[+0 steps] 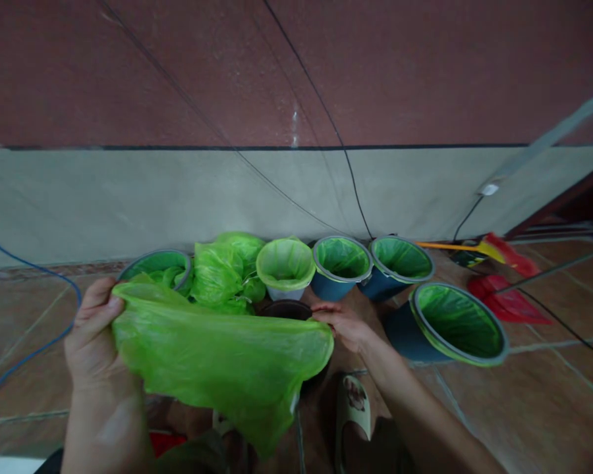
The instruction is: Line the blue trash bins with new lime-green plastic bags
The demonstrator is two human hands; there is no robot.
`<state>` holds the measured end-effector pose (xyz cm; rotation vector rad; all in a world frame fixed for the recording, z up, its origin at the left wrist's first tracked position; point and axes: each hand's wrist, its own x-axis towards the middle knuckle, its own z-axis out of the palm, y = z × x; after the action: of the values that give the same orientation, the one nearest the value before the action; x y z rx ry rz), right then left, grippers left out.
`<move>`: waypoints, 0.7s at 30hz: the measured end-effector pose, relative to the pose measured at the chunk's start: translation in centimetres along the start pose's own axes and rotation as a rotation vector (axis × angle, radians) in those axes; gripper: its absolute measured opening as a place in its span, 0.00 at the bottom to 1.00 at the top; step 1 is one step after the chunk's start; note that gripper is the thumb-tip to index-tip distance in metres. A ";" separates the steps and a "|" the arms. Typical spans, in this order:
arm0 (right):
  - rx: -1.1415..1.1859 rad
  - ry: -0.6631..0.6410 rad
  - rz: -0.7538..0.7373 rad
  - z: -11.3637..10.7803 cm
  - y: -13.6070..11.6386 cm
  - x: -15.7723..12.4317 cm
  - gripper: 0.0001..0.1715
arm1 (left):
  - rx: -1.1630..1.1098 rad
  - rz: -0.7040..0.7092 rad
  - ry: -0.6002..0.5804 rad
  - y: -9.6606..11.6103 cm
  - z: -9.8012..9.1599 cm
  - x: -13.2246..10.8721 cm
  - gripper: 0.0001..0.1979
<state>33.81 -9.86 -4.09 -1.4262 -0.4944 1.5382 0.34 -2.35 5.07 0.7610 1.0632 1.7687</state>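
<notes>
A green plastic garbage bag (217, 355) is stretched wide between my hands. My left hand (95, 329) pinches its left upper corner, thumb over the edge. At the other end, my right hand (343, 324) grips the right upper corner. Partly hidden behind the bag is a dark bin (286, 308), with only its rim and a bit of its side visible. Beyond it, against the wall, stand a white bin (285, 289) and two blue bins (336, 286) (393, 280), all lined with green bags. Several green bags (220, 270) lie bunched left of the white bin.
A larger lined blue bin (410, 332) leans at the right. Past it lie a red dustpan (514, 304) and a broom (504, 253). Another lined bin (190, 273) is at the left. A blue cable (44, 270) crosses the tiled floor. My slippered foot (353, 405) is below.
</notes>
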 end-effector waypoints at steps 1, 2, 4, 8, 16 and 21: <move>-0.011 0.024 -0.014 -0.1 0.0 0.1 0.19 | -0.004 0.011 0.005 -0.1 -0.1 0.2 0.17; -0.010 0.037 -0.019 -0.2 0.1 0.2 0.19 | -0.015 0.025 0.015 -0.3 -0.3 0.3 0.17; 0.014 0.069 -0.035 -0.4 0.0 0.5 0.19 | -0.030 0.040 0.030 -0.5 -0.5 0.7 0.18; 0.125 0.252 -0.144 -1.4 -0.3 1.2 0.17 | 0.030 0.059 0.005 -0.8 -0.9 1.1 0.19; 0.355 0.417 -0.219 -4.2 -1.5 1.9 0.13 | 0.294 -0.247 -0.315 -2.1 -0.2 0.3 0.22; 0.343 0.389 -0.274 -5.3 -2.1 1.7 0.13 | 0.407 -0.265 -0.361 -3.5 -0.6 0.7 0.22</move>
<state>39.69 -9.07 -4.61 -1.2843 -0.1688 1.0355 0.89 -1.16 1.72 1.0842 1.2220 1.1494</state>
